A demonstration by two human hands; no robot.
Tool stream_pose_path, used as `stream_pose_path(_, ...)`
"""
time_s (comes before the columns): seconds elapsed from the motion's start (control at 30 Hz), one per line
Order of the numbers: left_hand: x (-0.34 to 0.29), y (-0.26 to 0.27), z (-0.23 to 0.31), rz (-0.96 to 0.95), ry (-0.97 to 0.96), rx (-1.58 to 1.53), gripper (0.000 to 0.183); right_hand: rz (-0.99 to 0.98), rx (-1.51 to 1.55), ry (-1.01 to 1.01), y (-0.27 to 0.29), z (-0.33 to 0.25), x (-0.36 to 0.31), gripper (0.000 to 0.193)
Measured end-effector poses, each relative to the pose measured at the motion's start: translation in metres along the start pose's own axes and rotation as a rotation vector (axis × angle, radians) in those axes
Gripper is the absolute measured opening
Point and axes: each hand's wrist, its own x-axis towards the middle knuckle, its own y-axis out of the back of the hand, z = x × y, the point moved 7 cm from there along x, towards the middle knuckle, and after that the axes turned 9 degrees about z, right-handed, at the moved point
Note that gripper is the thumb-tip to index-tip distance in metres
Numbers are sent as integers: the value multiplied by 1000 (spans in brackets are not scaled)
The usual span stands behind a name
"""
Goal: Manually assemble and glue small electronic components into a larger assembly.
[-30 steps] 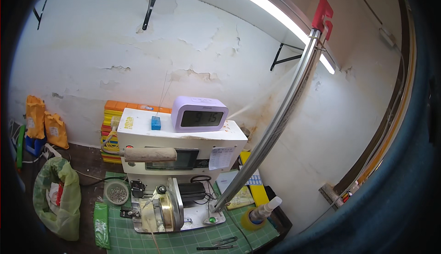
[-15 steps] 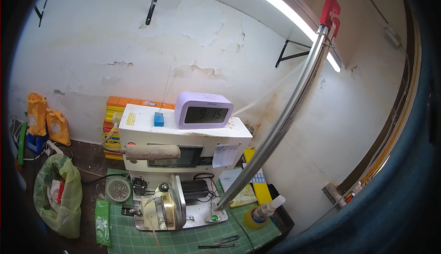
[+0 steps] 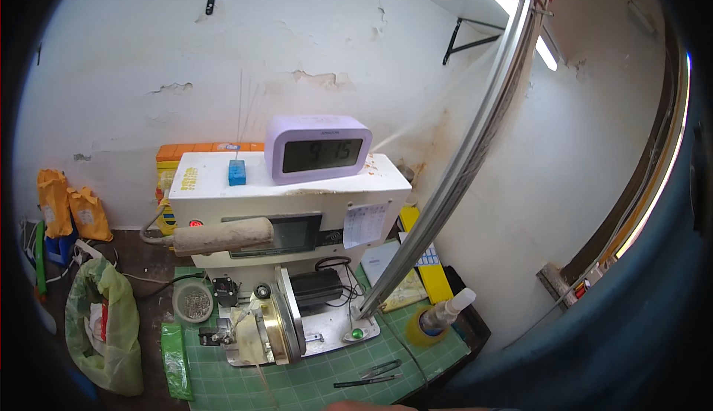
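Note:
At the lower edge shows a thin sliver of skin, which looks like part of my right hand [image 3: 371,406]; its fingers are cut off by the frame. My left hand is out of view. Nearest to that sliver, black tweezers [image 3: 368,381] and a pair of grey tweezers [image 3: 380,369] lie on the green gridded mat [image 3: 312,392]. Behind them stands a white bench machine [image 3: 223,212] with a dark screen. A brass-coloured wheel [image 3: 278,329] sits at its base, with a thin strand trailing toward me. A green button [image 3: 357,334] is on the base plate.
A slanting metal post [image 3: 453,188] rises at the right, beside a spray bottle [image 3: 451,308] in a yellow tape roll [image 3: 422,329]. Left are a bowl [image 3: 177,314] of small metallic pieces, a green packet [image 3: 176,363] and a lined bag [image 3: 122,359]. A lilac clock [image 3: 323,123] tops the machine.
My view has shifted, so the ceiling light and post top sit higher and the bench objects have moved slightly. A sliver of skin has appeared at the lower edge.

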Motion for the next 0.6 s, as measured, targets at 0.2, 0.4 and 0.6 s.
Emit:
stream_pose_path(0.2,-13,1,2,-130,-52,196,13,-122,-17,119,-17,7,4,39)
stream_pose_path(0.4,-13,54,-2,10,58,139,15,-53,-82,242,1,5,21,45)
stream_pose_path(0.6,-53,148,14,418,205,369,21,-16,-384,66,-4,16,40,58)
